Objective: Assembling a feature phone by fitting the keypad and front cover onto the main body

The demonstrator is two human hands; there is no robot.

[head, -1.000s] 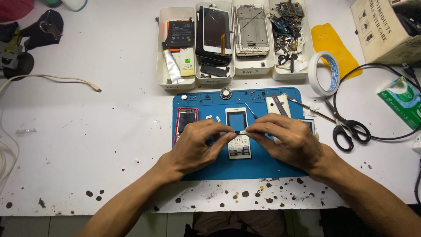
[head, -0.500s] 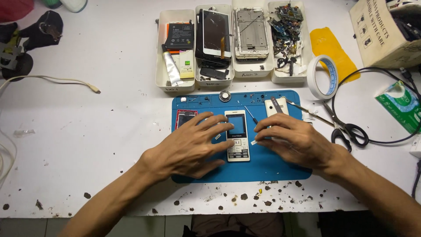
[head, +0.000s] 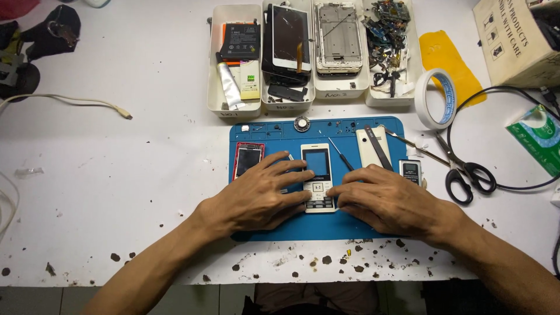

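We have the white keypad phone (head: pixel 318 177) face up at the centre of the blue mat (head: pixel 303 227). Left hand (head: pixel 256 195) and right hand (head: pixel 388 201) lie flat, fingers spread, fingertips pressing its lower edges from either side. Looks like we're seating the front shell. Next needs even pressure along the seams. Screwdriver (head: pixel 340 154) lies just right of the phone.
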